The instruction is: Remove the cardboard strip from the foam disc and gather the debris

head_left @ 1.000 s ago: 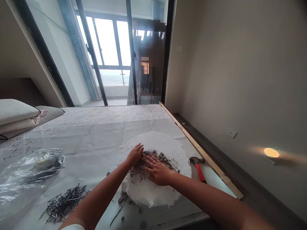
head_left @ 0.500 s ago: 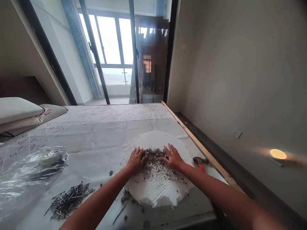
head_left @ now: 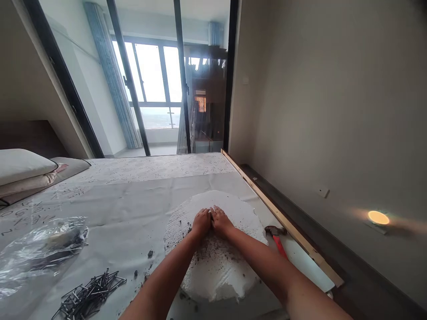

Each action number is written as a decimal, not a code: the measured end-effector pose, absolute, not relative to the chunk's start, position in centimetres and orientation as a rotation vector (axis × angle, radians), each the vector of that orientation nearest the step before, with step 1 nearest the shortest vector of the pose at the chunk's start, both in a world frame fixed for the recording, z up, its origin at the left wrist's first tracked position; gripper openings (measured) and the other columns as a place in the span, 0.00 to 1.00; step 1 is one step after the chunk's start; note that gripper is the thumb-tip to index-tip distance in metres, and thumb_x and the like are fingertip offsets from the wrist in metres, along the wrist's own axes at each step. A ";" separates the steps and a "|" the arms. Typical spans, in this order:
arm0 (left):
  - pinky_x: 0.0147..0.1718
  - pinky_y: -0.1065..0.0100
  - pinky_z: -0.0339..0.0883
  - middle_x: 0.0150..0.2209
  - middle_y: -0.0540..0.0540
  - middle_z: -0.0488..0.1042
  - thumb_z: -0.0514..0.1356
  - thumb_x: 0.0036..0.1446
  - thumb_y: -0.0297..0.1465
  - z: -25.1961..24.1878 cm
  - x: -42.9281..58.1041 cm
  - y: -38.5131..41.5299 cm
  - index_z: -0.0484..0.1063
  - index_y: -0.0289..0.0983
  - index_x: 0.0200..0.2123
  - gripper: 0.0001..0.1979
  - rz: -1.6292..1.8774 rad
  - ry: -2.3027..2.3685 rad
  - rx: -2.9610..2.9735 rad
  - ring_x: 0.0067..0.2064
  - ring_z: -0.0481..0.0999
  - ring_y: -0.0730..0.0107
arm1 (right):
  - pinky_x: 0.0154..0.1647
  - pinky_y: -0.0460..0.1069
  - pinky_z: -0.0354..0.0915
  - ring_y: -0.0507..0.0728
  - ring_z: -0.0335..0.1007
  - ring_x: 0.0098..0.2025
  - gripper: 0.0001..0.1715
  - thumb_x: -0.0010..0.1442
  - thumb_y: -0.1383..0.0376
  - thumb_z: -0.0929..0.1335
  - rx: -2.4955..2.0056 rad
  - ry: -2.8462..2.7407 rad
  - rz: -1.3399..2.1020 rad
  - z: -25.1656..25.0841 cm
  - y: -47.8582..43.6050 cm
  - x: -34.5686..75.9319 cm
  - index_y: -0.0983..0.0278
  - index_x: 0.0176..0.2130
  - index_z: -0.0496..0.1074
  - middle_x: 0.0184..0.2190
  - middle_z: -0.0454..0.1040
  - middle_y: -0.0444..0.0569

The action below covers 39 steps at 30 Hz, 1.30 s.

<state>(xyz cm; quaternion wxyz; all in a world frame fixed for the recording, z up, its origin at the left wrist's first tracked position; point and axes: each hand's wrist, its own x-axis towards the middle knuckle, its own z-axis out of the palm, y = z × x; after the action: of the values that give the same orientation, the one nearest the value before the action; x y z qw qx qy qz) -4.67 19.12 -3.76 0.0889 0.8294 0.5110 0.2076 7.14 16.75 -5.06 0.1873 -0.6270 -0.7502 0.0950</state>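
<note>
My left hand [head_left: 201, 223] and my right hand [head_left: 220, 222] meet over a round white foam slab [head_left: 233, 204], side by side with fingers curled and touching. Between them a bit of dark grey rubble [head_left: 211, 216] shows; most of it is hidden under the palms. Loose grey crumbs [head_left: 216, 255] are strewn over the slab towards me, and a few lie left of my left hand. The slab has a rough, pitted surface and a broken near edge. Just to its right lies a hammer [head_left: 278, 242] with a red handle.
A heap of nails [head_left: 88, 295] lies at the near left, with a clear plastic bag [head_left: 43, 249] behind it. Grey chunks [head_left: 150, 254] dot the sheet [head_left: 126, 213]. A wooden rail [head_left: 276, 213] edges the right side, beside the wall. Folded bedding [head_left: 26, 171] is at the far left.
My hands have moved inward from either side of the rubble and now meet, covering it. The view has tilted up slightly and shifted right, showing more of the hammer.
</note>
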 end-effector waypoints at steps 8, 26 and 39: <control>0.51 0.60 0.57 0.40 0.38 0.74 0.43 0.60 0.27 -2.4 -4.7 21.3 0.71 0.33 0.37 0.16 0.619 1.422 2.603 0.50 0.69 0.62 | 0.59 0.57 0.48 0.63 0.51 0.60 0.32 0.60 0.57 0.59 -1.664 -2.178 0.187 -4.6 18.4 9.3 0.69 0.59 0.57 0.59 0.58 0.61; 0.56 0.53 0.51 0.59 0.36 0.59 0.49 0.58 0.44 -3.4 -7.7 26.2 0.59 0.36 0.57 0.27 0.177 1.096 3.113 0.60 0.56 0.54 | 0.60 0.57 0.44 0.64 0.44 0.63 0.36 0.59 0.55 0.60 -1.687 -2.408 0.088 -3.7 21.5 12.4 0.66 0.62 0.50 0.62 0.50 0.61; 0.55 0.55 0.57 0.54 0.42 0.67 0.45 0.60 0.39 0.1 -12.1 17.6 0.67 0.38 0.50 0.20 0.779 1.159 2.588 0.57 0.63 0.61 | 0.63 0.60 0.28 0.61 0.25 0.66 0.39 0.60 0.49 0.56 -0.900 -2.737 0.239 -2.4 9.9 6.8 0.62 0.64 0.42 0.65 0.35 0.55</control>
<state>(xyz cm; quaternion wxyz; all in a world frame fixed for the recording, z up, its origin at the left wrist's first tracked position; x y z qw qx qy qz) -12.10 17.62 0.09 0.1003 0.8756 0.3921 0.2635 6.81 9.87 -2.36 0.1247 -0.3089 -0.9393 0.0821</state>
